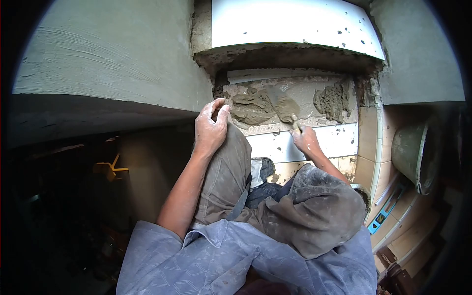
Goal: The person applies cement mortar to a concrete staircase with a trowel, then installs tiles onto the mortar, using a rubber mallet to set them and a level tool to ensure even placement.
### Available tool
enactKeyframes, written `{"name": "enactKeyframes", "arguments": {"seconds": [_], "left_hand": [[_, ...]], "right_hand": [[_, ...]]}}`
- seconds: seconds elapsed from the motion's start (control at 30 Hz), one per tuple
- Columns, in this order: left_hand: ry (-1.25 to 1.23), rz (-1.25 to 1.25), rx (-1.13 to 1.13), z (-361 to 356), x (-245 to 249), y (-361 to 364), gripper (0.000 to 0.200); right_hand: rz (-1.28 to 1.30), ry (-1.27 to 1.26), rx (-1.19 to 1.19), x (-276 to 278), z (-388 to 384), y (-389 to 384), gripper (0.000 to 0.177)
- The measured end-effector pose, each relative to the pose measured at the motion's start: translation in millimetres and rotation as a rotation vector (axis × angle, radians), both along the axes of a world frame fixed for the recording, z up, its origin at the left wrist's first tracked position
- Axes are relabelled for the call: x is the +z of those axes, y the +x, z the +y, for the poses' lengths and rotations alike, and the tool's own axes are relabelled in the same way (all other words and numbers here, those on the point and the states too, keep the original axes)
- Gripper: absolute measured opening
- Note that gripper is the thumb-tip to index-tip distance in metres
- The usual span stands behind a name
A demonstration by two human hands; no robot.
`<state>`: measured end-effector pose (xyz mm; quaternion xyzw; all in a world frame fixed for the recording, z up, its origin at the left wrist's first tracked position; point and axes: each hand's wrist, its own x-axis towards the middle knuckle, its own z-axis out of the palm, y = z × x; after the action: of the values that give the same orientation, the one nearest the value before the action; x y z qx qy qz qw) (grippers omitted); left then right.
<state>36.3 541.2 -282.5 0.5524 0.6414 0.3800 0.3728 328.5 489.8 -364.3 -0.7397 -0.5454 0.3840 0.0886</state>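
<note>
My right hand (308,141) grips the short handle of a trowel (286,107), whose mortar-smeared blade rests at the wet mortar on the step. To the left of the blade lies a rough heap of mortar (250,106); a second heap (333,102) sits to its right. My left hand (211,129) is by my left knee, dusty, its fingers curved and its thumb apart, with nothing seen in it. Below the mortar, a white tile strip (314,141) spotted with mortar faces the front of the step.
A white speckled slab (295,22) covers the step above. Plastered walls (118,54) flank both sides. At right are a tilted bucket (413,152), a blue spirit level (386,211) and tiled steps (405,223). A yellow object (112,169) shows in the dark at left.
</note>
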Motion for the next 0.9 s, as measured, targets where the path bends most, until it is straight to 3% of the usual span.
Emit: {"name": "enactKeyframes", "arguments": {"seconds": [0.1, 0.17, 0.3, 0.37, 0.57, 0.67, 0.7, 0.77, 0.83, 0.9], "left_hand": [[-0.038, -0.002, 0.014, 3.1, -4.4, 1.9, 0.031], [-0.059, 0.010, 0.001, 3.9, -6.4, 4.4, 0.031], [-0.034, 0.035, -0.048, 5.9, -4.3, 10.6, 0.032], [-0.054, 0.039, -0.042, 5.5, -8.1, 8.5, 0.032], [-0.026, 0.055, -0.062, 3.4, -10.7, 5.8, 0.032], [-0.043, 0.033, -0.056, 9.4, -16.5, 10.1, 0.033], [-0.064, 0.019, -0.054, 8.2, -16.4, 12.0, 0.033], [-0.076, 0.020, -0.086, 10.7, -9.7, 18.6, 0.033], [-0.068, 0.062, -0.119, 12.0, -8.0, 24.2, 0.033], [-0.065, 0.071, -0.129, 14.5, -14.3, 26.6, 0.033]], "right_hand": [[0.020, -0.039, -0.100, 15.0, -12.5, -4.5, 0.031], [0.056, 0.073, 0.023, 16.6, -11.3, -15.5, 0.031], [0.092, -0.155, -0.268, -0.9, -2.3, 11.9, 0.029], [0.092, -0.014, -0.259, -23.3, -15.8, 42.6, 0.027], [0.154, -0.098, -0.508, -2.4, -30.1, 92.0, 0.025], [0.146, 0.075, -0.636, 10.4, -31.9, 118.6, 0.025], [0.177, 0.103, -0.738, 24.1, -27.2, 119.0, 0.032], [0.207, 0.044, -0.836, 6.8, -27.4, 129.9, 0.030], [0.305, -0.124, -0.822, -4.1, -28.6, 112.6, 0.028], [0.444, -0.210, -0.651, 4.9, -38.7, 82.2, 0.032]]}}
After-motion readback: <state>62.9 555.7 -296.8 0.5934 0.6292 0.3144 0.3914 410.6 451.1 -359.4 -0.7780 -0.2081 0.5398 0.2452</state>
